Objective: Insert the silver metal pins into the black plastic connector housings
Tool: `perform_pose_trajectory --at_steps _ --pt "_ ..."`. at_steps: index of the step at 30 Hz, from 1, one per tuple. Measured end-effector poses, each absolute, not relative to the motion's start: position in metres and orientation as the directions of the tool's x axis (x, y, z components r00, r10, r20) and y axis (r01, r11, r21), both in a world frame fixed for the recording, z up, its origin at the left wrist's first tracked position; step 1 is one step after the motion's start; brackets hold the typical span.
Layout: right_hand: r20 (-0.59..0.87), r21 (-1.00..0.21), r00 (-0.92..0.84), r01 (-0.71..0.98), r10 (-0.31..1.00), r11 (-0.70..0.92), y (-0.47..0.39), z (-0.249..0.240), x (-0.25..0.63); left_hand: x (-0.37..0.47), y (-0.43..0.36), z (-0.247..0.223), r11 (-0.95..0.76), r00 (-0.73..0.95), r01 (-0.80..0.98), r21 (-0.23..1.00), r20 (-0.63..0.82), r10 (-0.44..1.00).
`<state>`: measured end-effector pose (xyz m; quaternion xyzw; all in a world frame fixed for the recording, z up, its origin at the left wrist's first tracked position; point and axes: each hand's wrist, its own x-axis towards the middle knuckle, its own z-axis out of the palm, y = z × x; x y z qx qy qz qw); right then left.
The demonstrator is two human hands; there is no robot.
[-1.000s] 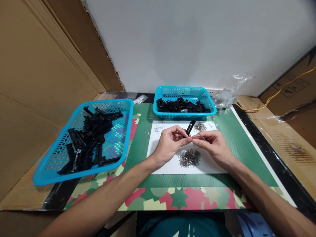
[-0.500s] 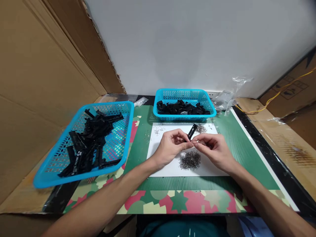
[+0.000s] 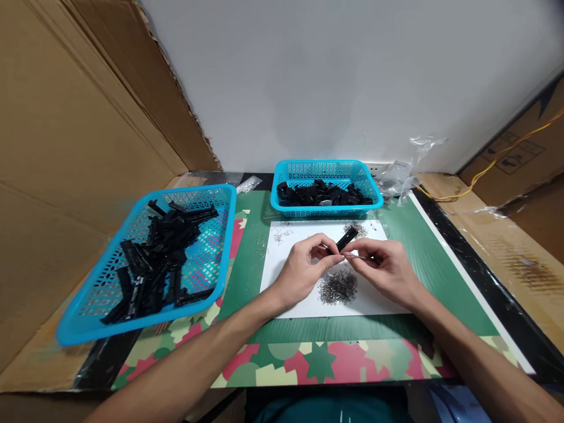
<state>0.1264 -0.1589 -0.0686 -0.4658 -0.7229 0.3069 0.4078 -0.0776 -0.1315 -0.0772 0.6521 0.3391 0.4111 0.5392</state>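
My left hand is closed on a black plastic part, which sticks out up and to the right past the fingertips. Close beside it, my right hand pinches a thin metal tool, its tip meeting the left fingertips. Whether a small metal piece sits between the fingertips is too small to tell. Below the hands, a pile of small metal pieces lies on a white sheet. A smaller pile is behind the black part, and a few thin pieces are scattered at the sheet's back left.
A blue basket of long black parts stands at the left. Another blue basket with smaller black parts is at the back, against the wall. Clear plastic bags and a yellow cable lie at the back right. Cardboard rises on the left.
The black part has tilted further to the right in my left hand. The tool in my right hand now shows more clearly. The view has shifted slightly.
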Motion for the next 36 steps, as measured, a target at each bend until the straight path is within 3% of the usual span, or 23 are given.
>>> perform_pose_trajectory --at_steps 9,13,17,23,28,36 --pt "0.327 -0.781 -0.327 0.435 0.886 0.449 -0.155 -0.070 0.133 -0.079 -0.133 -0.080 -0.086 0.447 -0.039 0.995 0.095 0.890" --pt "0.387 -0.732 -0.297 0.476 0.873 0.487 -0.157 -0.068 0.129 -0.079 -0.133 -0.078 -0.226 0.396 0.019 0.974 0.200 0.896" --pt "0.555 -0.594 -0.222 0.569 0.802 0.569 -0.157 -0.072 0.130 -0.080 -0.131 -0.077 -0.324 0.366 0.073 0.943 0.277 0.889" --pt "0.750 -0.340 -0.252 0.646 0.611 0.683 -0.156 -0.079 0.134 -0.079 -0.134 -0.081 -0.282 0.339 0.052 0.958 0.249 0.907" --pt "0.746 -0.197 -0.415 0.610 0.521 0.768 -0.156 -0.082 0.131 -0.076 -0.137 -0.081 -0.306 0.279 0.031 0.952 0.286 0.917" --pt "0.684 -0.117 -0.528 0.602 0.504 0.790 -0.156 -0.083 0.137 -0.076 -0.136 -0.082 -0.311 0.280 0.055 0.949 0.285 0.917"
